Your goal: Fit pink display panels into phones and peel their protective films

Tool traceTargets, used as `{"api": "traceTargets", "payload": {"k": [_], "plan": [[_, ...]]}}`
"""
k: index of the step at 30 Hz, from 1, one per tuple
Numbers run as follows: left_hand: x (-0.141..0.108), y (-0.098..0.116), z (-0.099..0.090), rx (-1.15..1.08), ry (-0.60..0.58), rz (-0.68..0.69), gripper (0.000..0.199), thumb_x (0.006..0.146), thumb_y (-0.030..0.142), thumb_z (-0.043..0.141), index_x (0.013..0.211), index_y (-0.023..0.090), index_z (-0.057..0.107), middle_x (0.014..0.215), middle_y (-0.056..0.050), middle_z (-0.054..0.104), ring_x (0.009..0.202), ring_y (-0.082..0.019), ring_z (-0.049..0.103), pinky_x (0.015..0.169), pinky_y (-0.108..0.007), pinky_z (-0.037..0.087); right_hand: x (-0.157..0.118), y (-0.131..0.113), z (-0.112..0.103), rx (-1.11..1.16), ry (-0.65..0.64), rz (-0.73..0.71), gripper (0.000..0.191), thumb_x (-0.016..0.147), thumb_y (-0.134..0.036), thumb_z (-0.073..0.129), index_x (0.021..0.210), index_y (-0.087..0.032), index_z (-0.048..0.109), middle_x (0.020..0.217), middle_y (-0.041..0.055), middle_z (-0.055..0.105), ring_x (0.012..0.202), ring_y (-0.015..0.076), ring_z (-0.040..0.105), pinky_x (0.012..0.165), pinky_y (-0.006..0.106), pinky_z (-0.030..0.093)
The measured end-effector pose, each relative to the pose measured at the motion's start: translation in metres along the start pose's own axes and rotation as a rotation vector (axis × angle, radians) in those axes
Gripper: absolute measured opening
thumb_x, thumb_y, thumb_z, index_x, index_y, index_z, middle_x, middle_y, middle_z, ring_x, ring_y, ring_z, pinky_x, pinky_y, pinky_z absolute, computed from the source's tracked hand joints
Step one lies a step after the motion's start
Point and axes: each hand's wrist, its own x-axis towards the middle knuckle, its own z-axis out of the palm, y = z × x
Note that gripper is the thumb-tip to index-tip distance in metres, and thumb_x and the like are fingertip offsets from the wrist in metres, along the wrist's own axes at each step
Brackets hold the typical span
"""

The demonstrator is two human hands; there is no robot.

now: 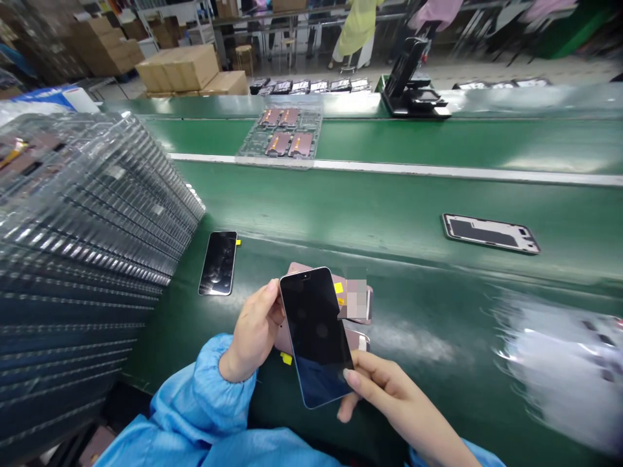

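A black glass phone screen (316, 337) is held up, tilted, between both hands. My left hand (256, 331) grips its upper left edge, fingers partly hidden behind it. My right hand (382, 389) pinches the lower right corner between thumb and fingers. Beneath the screen, pinkish panels (298, 266) with yellow tabs lie on the green bench (413, 272), mostly covered by the held screen. Another black phone screen (218, 263) with a small yellow tab lies face up to the left of my left hand.
Tall stacked clear trays (97, 214) fill the left side. A phone frame (491, 233) lies at right, above blurred clear plastic (569, 370). Farther back are a tray of coppery parts (287, 133), a black stand (411, 84) and cardboard boxes (180, 68). People are in the background.
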Motion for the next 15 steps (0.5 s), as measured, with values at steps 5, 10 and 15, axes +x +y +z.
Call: {"api": "traceTargets", "payload": {"k": [5,10,15], "plan": [[0.0004,-0.0013,-0.0014,0.014,0.007,0.004,0.039,0.095,0.044,0.053,0.102,0.013,0.076,0.105,-0.009,0.077,0.101,-0.021,0.07,0.091,-0.03,0.054,-0.0001,0.0004,-0.0007,-0.011,-0.002,0.01,0.038,0.093,-0.056,0.053,0.092,-0.019,0.061,0.065,0.0023,0.073,0.067,0.0222,0.073,0.076,0.033,0.046],[-0.0005,-0.0035,-0.0034,0.05,-0.009,0.031,0.038,0.096,0.044,0.052,0.102,0.015,0.076,0.103,-0.007,0.077,0.098,-0.02,0.07,0.088,-0.029,0.054,0.0001,0.0026,-0.0004,-0.009,-0.005,0.009,0.037,0.093,-0.055,0.054,0.092,-0.019,0.061,0.065,0.0026,0.073,0.067,0.0225,0.073,0.079,0.034,0.046],[-0.0011,-0.0056,-0.0067,0.151,0.01,0.064,0.034,0.094,0.044,0.057,0.111,0.02,0.073,0.097,-0.004,0.074,0.093,-0.017,0.067,0.085,-0.027,0.053,-0.0008,0.0,-0.0003,-0.009,0.004,0.011,0.04,0.092,-0.057,0.054,0.093,-0.018,0.062,0.064,0.0025,0.072,0.066,0.0226,0.072,0.077,0.034,0.047]]}}
